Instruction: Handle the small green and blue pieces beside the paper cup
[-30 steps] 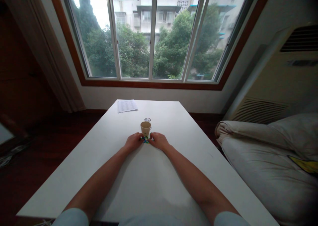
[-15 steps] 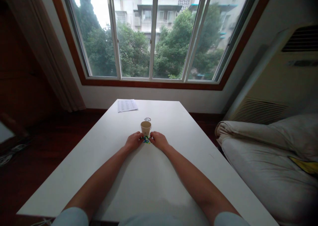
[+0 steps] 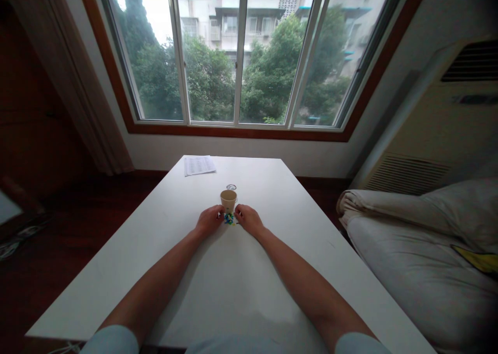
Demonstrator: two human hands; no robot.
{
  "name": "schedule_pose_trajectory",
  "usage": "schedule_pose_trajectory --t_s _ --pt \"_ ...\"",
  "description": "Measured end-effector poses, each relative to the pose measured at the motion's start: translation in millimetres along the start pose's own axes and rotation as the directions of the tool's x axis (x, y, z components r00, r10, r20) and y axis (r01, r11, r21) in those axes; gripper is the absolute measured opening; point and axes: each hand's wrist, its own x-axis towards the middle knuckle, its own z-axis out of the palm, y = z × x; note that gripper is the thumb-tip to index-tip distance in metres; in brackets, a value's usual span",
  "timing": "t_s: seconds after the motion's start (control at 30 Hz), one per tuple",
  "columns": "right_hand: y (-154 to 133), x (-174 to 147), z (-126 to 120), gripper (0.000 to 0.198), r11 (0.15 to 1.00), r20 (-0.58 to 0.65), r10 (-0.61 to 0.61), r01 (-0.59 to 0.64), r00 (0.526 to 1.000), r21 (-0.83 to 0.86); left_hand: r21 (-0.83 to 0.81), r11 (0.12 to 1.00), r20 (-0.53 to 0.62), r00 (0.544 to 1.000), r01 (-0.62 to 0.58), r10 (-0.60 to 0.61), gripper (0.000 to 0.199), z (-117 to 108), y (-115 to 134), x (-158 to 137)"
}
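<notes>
A tan cup (image 3: 228,200) stands upright on the white table. A small heap of blue, green and yellow pieces (image 3: 229,219), perhaps beads, lies just in front of it. My left hand (image 3: 210,219) is at the left of the heap, its fingers curled together beside the cup's lower side. On the opposite side is my right hand (image 3: 249,218), with thumb and fingers closed close to the pieces. Whatever the fingertips hold is too small to make out. A thin, light-coloured looped item (image 3: 231,187) lies behind the cup.
Printed paper sheets (image 3: 199,165) lie at the table's far left corner. The white table (image 3: 229,297) reaches toward the wall under the window. A padded sofa (image 3: 408,240) stands on the right, and a curtain (image 3: 73,84) hangs on the left.
My fingers have shifted slightly away from the coloured pieces, and more of the heap shows between my hands. The cup has stayed in place.
</notes>
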Motion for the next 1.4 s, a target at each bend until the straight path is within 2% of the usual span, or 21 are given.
schedule_pose_trajectory --t_s 0.17,0.37,0.57,0.83,1.0,1.13,1.27,1.4 --pt "2.7 1.2 2.8 0.009 0.995 -0.116 -0.022 0.033 0.993 0.094 -0.017 1.000 -0.049 0.999 -0.018 0.018 0.017 2.5 -0.6 0.2" --pt "5.7 2.3 3.7 0.016 0.979 -0.273 -0.043 0.095 0.961 0.180 -0.027 0.999 -0.104 0.994 -0.046 0.043 0.018 6.5 -4.6 1.2" --pt "3.3 2.0 0.5 0.018 0.973 -0.346 -0.066 0.137 0.936 0.186 -0.018 0.997 -0.131 0.989 -0.074 0.071 0.015 8.3 -6.9 1.9" --pt "-1.0 1.6 -2.8 0.025 0.974 -0.384 -0.100 0.169 0.918 0.152 -0.016 0.997 -0.129 0.989 -0.071 0.069 0.016 7.5 -6.5 0.7" --pt "-9.4 0.5 -10.3 0.032 0.974 -0.457 -0.118 0.192 0.882 0.119 -0.037 0.996 -0.120 0.990 -0.077 0.072 0.018 6.8 -7.2 0.6" --pt "-15.7 1.0 -15.2 0.043 0.966 -0.443 -0.198 0.250 0.874 0.061 -0.045 0.994 -0.117 0.988 -0.102 0.096 0.022 8.2 -8.8 1.2" --pt "-15.5 3.9 -10.9 0.051 0.949 -0.360 -0.288 0.315 0.887 0.016 -0.037 0.990 -0.101 0.986 -0.134 0.129 0.023 10.2 -11.8 2.1" --pt "-10.4 5.9 -5.0 0.052 0.943 -0.308 -0.312 0.333 0.899 0.016 -0.056 0.988 -0.090 0.986 -0.146 0.141 0.023 10.4 -12.7 1.9"
